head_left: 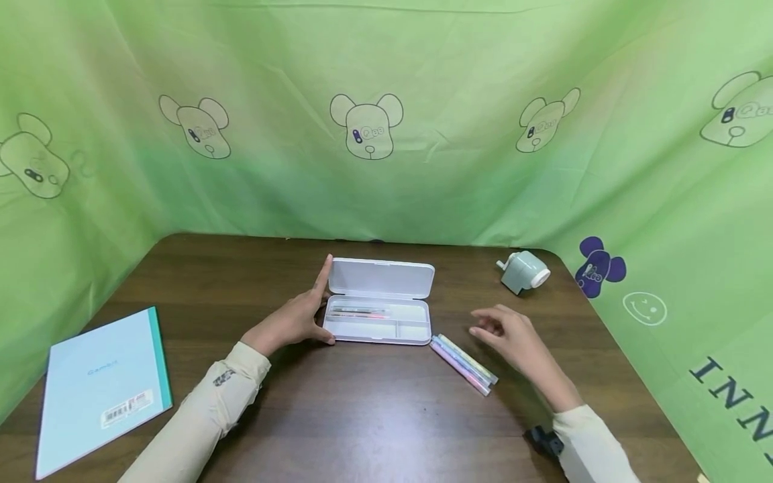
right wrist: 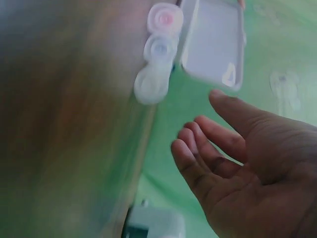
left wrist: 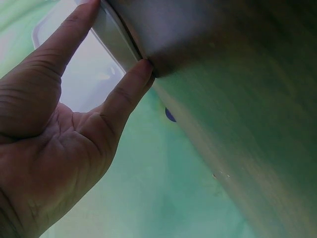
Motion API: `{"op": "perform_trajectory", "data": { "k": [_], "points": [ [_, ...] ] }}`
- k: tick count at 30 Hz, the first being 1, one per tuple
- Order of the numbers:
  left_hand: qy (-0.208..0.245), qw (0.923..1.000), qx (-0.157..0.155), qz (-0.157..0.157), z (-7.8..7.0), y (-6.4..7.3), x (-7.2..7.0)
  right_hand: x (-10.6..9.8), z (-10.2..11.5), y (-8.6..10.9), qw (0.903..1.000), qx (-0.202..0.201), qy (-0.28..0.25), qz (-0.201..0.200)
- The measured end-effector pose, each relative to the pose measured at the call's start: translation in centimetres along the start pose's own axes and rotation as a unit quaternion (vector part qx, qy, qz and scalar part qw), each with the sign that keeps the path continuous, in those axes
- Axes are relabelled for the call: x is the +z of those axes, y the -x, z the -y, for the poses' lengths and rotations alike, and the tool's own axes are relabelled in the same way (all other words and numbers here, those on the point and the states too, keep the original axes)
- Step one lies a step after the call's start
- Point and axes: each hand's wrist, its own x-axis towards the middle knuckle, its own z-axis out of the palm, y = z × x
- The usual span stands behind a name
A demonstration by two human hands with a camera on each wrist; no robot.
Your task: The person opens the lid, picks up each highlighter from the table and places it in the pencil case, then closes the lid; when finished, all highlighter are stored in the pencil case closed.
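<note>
A white pencil case (head_left: 366, 329) stands with its lid (head_left: 382, 278) raised. Several slim pens (head_left: 360, 312) lie in its back compartment. My left hand (head_left: 296, 315) spans the case's left side, fingers extended; one finger reaches up the lid's edge and the thumb is at the front corner. In the left wrist view, the straight fingers (left wrist: 124, 96) touch the case's rim. Three pastel markers (head_left: 464, 364) lie side by side, slanting from the case's front right corner. To their right, my right hand (head_left: 513, 335) hovers with loosely bent fingers, holding nothing.
A pale green pencil sharpener (head_left: 524, 271) with a crank stands at the table's back right. On the left lies a light blue notebook (head_left: 102, 382). Near the right sleeve is a small black object (head_left: 543, 441). A green printed curtain (head_left: 374, 188) hangs around the brown table (head_left: 362, 422).
</note>
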Motion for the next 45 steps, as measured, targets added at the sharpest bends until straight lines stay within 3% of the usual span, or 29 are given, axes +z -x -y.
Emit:
{"op": "perform_trajectory", "data": {
  "k": [2, 8, 16, 19, 23, 28, 30, 32, 35, 37, 39, 42, 44, 45],
  "points": [
    [0.003, 0.9999, -0.014, 0.006, -0.9, 0.3, -0.3, -0.7, -0.6, 1.3, 0.9997, 0.013, -0.011, 0.016],
    [-0.001, 0.9999, -0.015, 0.007, -1.3, 0.4, -0.3, -1.9, -2.1, 3.9, 0.9943, 0.032, -0.054, 0.085],
    [-0.005, 0.9987, -0.049, 0.009, -2.0, 0.4, -0.3, -2.3, -2.6, 4.5, 0.9856, 0.001, -0.102, 0.135],
    [-0.008, 0.9994, -0.033, 0.005, -1.5, 0.4, -0.1, -2.1, -2.7, 4.6, 0.9842, -0.012, -0.101, 0.144],
    [-0.015, 0.9995, -0.028, 0.000, -1.6, 0.3, -0.1, -1.9, -2.6, 4.6, 0.9863, -0.020, -0.086, 0.139],
    [-0.009, 0.9989, -0.046, 0.004, -1.9, 0.2, -0.2, -1.5, -2.0, 4.6, 0.9883, -0.025, -0.064, 0.136],
    [-0.007, 0.9992, -0.039, 0.003, -1.7, 0.3, -0.1, -1.3, -1.7, 4.7, 0.9892, -0.026, -0.055, 0.133],
    [-0.012, 0.9997, -0.020, -0.003, -0.3, 0.1, 0.3, -1.1, -1.6, 4.7, 0.9905, -0.023, -0.048, 0.127],
    [-0.013, 0.9998, -0.012, -0.006, -0.3, 0.1, 0.3, -1.0, -1.6, 4.7, 0.9924, -0.020, -0.041, 0.114],
    [-0.010, 0.9997, -0.020, -0.006, -0.4, 0.1, 0.3, -1.1, -1.7, 4.6, 0.9936, -0.017, -0.035, 0.106],
    [-0.002, 0.9992, -0.039, 0.001, -2.1, 0.6, -0.1, -1.2, -1.8, 4.4, 0.9951, -0.011, -0.027, 0.095],
    [-0.001, 0.9989, -0.047, 0.002, -2.5, 0.5, -0.2, -1.5, -1.9, 4.1, 0.9974, 0.005, -0.022, 0.068],
    [-0.005, 0.9994, -0.034, 0.000, -2.0, 0.4, -0.1, -1.4, -1.8, 3.6, 0.9985, 0.011, -0.022, 0.048],
    [-0.009, 0.9997, -0.023, -0.004, -1.0, 0.1, 0.2, -1.3, -1.7, 3.4, 0.9989, 0.012, -0.024, 0.037]
  ]
}}
